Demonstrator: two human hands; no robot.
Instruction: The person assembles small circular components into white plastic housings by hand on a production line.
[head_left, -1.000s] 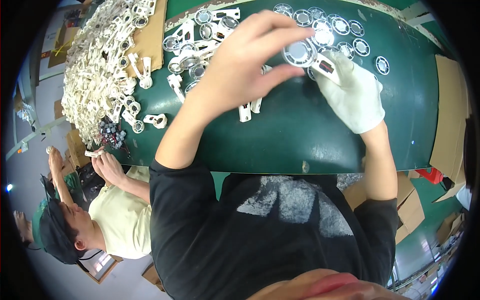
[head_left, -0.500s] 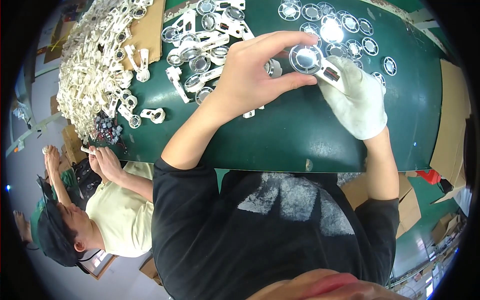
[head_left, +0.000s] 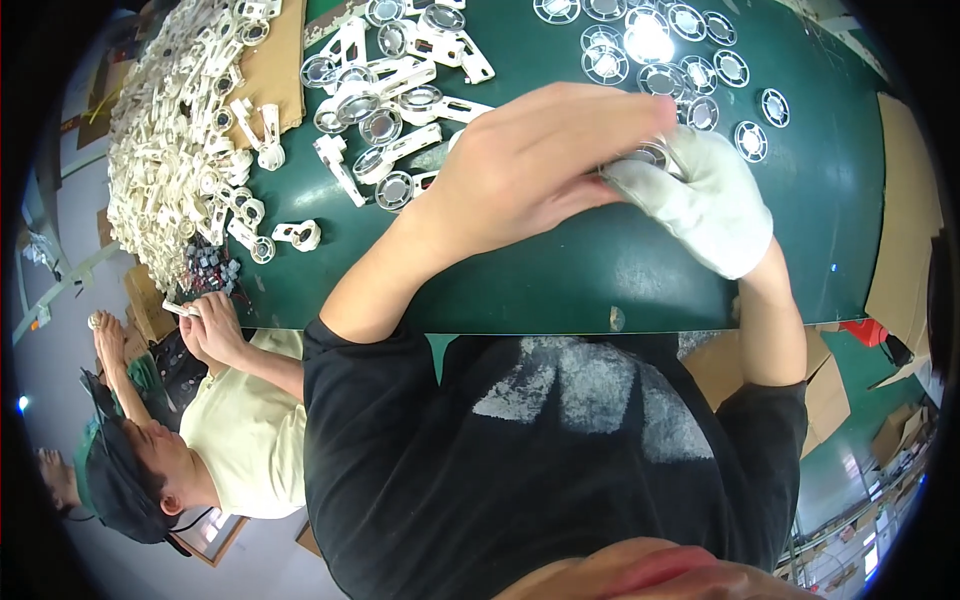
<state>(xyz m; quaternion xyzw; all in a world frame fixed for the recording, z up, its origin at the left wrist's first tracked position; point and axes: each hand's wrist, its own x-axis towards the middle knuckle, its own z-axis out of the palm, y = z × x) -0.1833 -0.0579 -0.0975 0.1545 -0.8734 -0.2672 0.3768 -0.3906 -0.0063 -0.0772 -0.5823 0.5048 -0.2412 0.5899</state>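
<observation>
My bare left hand (head_left: 535, 165), slightly blurred, curves over a round-headed white part, its fingers closed round the head. My right hand (head_left: 705, 195), in a white glove, is closed on the same part from the other side. Only a bit of the part's round clear rim (head_left: 652, 154) shows between the two hands; its handle is hidden. Beyond my right hand, several loose round spoked discs (head_left: 731, 68) lie on the green table (head_left: 540, 290). Left of my left hand lies a group of white handled parts with round heads (head_left: 381, 127).
A large heap of white parts (head_left: 165, 150) covers the table's left side, beside a cardboard sheet (head_left: 275, 70). Small dark wired pieces (head_left: 212, 268) lie at its near end. A co-worker (head_left: 240, 430) sits at left holding a white piece. Cardboard boxes (head_left: 780, 385) stand at right.
My left hand has turned and moved over the part's round head, covering it. The white handle that showed at my glove is now hidden. The view has shifted slightly.
</observation>
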